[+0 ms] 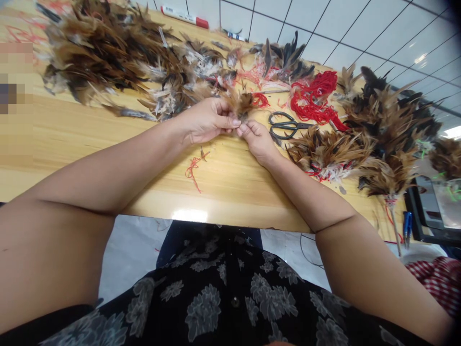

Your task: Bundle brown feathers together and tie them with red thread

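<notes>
Feathers [244, 102] in both hands [216, 122] [259, 142], rounded white rim [425, 251]

I note a black top [234, 276] printed with large grey flowers [203, 312] in pale outline. A small round button [235, 302] sits at the front. The left sleeve [46, 321] is black, ending above the elbow. Dark blue cloth [163, 250] covers the lap. Left hand [209, 121] and right hand [258, 142]: bare.
</notes>
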A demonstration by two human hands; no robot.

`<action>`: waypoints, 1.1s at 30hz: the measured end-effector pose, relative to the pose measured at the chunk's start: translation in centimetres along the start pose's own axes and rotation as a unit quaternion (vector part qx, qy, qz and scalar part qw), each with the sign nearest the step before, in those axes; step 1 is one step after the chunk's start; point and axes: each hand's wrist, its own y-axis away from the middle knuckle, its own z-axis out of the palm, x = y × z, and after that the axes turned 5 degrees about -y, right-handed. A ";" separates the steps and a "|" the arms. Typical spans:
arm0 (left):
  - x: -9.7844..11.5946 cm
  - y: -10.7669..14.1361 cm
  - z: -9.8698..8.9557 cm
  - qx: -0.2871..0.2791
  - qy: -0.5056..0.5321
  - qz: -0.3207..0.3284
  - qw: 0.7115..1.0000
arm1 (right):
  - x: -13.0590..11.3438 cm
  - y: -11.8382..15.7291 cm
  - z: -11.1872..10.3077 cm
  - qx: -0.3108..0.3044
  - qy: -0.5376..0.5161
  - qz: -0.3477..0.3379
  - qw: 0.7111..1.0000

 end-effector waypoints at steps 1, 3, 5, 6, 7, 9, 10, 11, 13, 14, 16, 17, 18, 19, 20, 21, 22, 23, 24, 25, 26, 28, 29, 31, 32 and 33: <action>0.1 0.0 0.1 -0.003 -0.006 0.000 1.000 | -0.1 0.0 0.0 -0.005 0.000 -0.001 1.000; 0.1 0.2 0.1 -0.010 -0.014 0.008 1.000 | -0.2 0.0 0.1 -0.007 0.000 -0.001 1.000; 0.1 0.3 0.1 -0.020 -0.018 0.022 0.999 | -0.5 0.1 0.1 -0.006 0.004 0.002 1.000; 0.1 0.3 0.1 -0.025 -0.021 0.028 0.999 | -0.6 0.1 0.2 -0.007 0.006 0.002 1.000; 0.1 0.3 0.1 -0.028 -0.023 0.029 0.999 | -0.7 0.1 0.2 -0.007 0.007 0.001 1.000; 0.1 0.4 0.2 -0.022 -0.026 0.015 0.999 | -0.9 0.2 0.3 -0.009 0.006 0.001 1.000; 0.1 0.4 0.3 -0.012 -0.027 0.002 1.000 | -0.9 0.2 0.3 -0.010 0.003 0.003 1.000; 0.1 0.4 0.4 0.000 -0.026 -0.010 1.000 | -1.0 0.2 0.3 -0.011 -0.001 0.006 1.000; 0.0 0.4 0.6 0.018 -0.021 -0.014 1.000 | -0.9 0.2 0.2 -0.017 -0.018 0.010 1.000; -0.1 0.4 0.7 0.027 -0.013 -0.004 1.000 | -0.9 0.2 0.2 -0.021 -0.032 0.007 0.999; 0.0 0.5 0.7 0.040 0.012 0.014 0.999 | -0.7 0.2 0.2 -0.028 -0.066 -0.003 0.997; 0.1 0.4 0.6 0.043 0.028 0.015 0.999 | -0.6 0.2 0.2 -0.030 -0.081 -0.008 0.996; 0.3 0.4 0.6 0.046 0.045 0.010 0.998 | -0.5 0.2 0.2 -0.029 -0.092 -0.010 0.995; 0.5 0.4 0.5 0.046 0.062 -0.001 0.997 | -0.5 0.2 0.2 -0.026 -0.100 -0.011 0.995; 0.8 0.3 0.5 0.044 0.077 -0.014 0.996 | -0.5 0.2 0.2 -0.023 -0.103 -0.011 0.994; 1.0 0.2 0.5 0.045 0.091 -0.025 0.995 | -0.5 0.3 0.2 -0.021 -0.106 -0.011 0.994; 1.2 0.1 0.5 0.048 0.104 -0.036 0.993 | -0.5 0.3 0.2 -0.020 -0.109 -0.012 0.994; 1.3 0.0 0.6 0.053 0.117 -0.047 0.991 | -0.4 0.3 0.2 -0.018 -0.112 -0.014 0.993; 1.4 0.0 0.7 0.059 0.129 -0.058 0.988 | -0.4 0.3 0.2 -0.017 -0.116 -0.015 0.993; 1.4 -0.1 0.9 0.064 0.138 -0.069 0.986 | -0.3 0.4 0.2 -0.016 -0.118 -0.016 0.993; 1.4 -0.1 1.1 0.067 0.145 -0.075 0.984 | -0.2 0.4 0.2 -0.014 -0.120 -0.015 0.993; 1.4 0.1 1.4 0.064 0.146 -0.077 0.984 | 0.0 0.3 0.2 -0.010 -0.116 -0.012 0.993; 1.3 0.1 1.5 0.059 0.141 -0.074 0.986 | 0.1 0.3 0.2 -0.008 -0.111 -0.012 0.994; 1.3 0.3 1.6 0.045 0.127 -0.066 0.989 | 0.3 0.2 0.2 -0.005 -0.101 -0.015 0.995; 1.2 0.4 1.6 0.038 0.122 -0.064 0.990 | 0.3 0.2 0.2 -0.004 -0.096 -0.017 0.995; 1.2 0.5 1.6 0.032 0.119 -0.062 0.990 | 0.3 0.2 0.2 -0.002 -0.092 -0.018 0.996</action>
